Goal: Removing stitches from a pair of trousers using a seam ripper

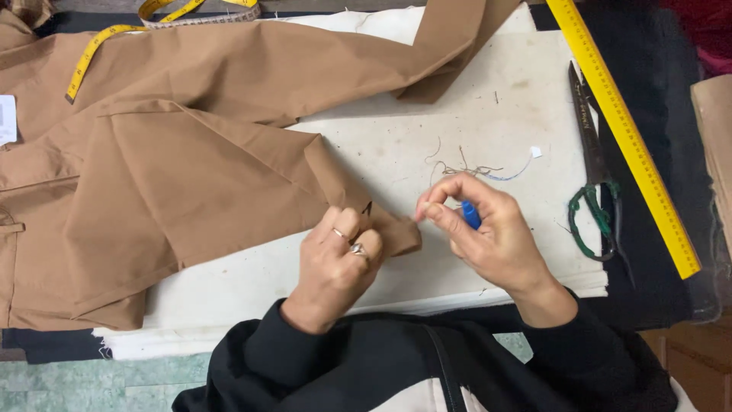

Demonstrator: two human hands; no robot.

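Note:
A brown garment (175,168) lies spread over a white cloth-covered table (473,114). My left hand (339,263), with rings on two fingers, presses down on a corner flap of the brown fabric (396,233) near a small dark mark. My right hand (488,229) hovers just right of that corner, fingers pinched together, with a small blue tool (471,214) held in its grip. Loose thread scraps (465,168) lie on the cloth just beyond my right hand.
Large scissors (591,152) with green-wrapped handles lie at the right, beside a long yellow ruler (625,130) on dark cloth. A yellow tape measure (137,23) curls over the garment at the top left. A brown paper piece (717,145) sits at the right edge.

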